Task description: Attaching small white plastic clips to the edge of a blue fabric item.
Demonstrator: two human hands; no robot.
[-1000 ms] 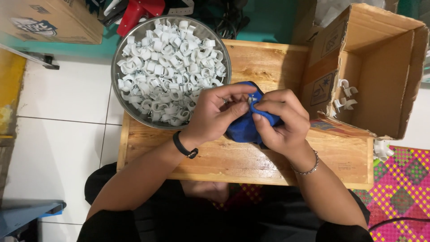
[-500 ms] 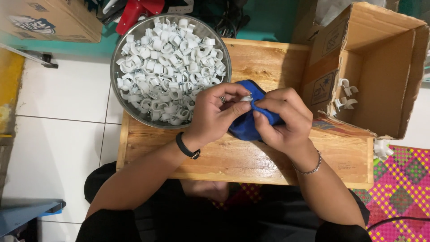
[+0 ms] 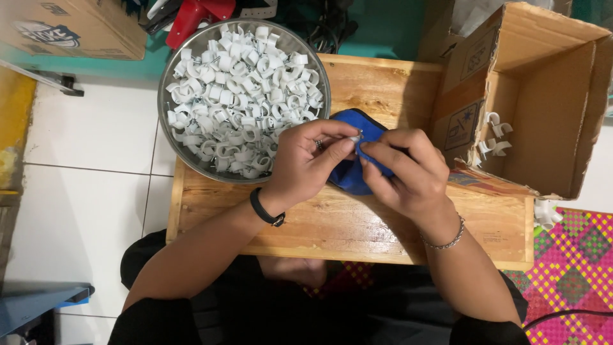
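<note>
Barely anything has moved since half a second ago: I am seeing both hands staying together over the blue pouch, the fingertips only shifting slightly on the small piece between them.

My left hand [image 3: 305,165] is curling closed, its thumb and forefinger pinching one small white clip [image 3: 354,137] with a bit of metal showing at it. My right hand [image 3: 403,171] is closing in from the other side, its fingertips touching the same clip, so the two hands are gripping that single piece together. Directly under the fingertips I am seeing one blue pouch [image 3: 355,176] lying on the wooden table [image 3: 383,83], partly hidden by both hands.

Just beyond my left hand one round metal bowl [image 3: 167,76] is sitting at the table's far corner, heaped with white clips [image 3: 236,102]; they are too many and too tangled for me to count. Beyond and outward of my right hand one open cardboard box [image 3: 549,115] is lying on its side, with about four white clips [image 3: 495,135] inside near its opening. One more clip [image 3: 544,214] is lying outside the box, just off the table edge, outward of my right wrist.

I am wearing one black band [image 3: 265,209] on the left wrist and one thin bracelet [image 3: 447,239] on the right.
</note>
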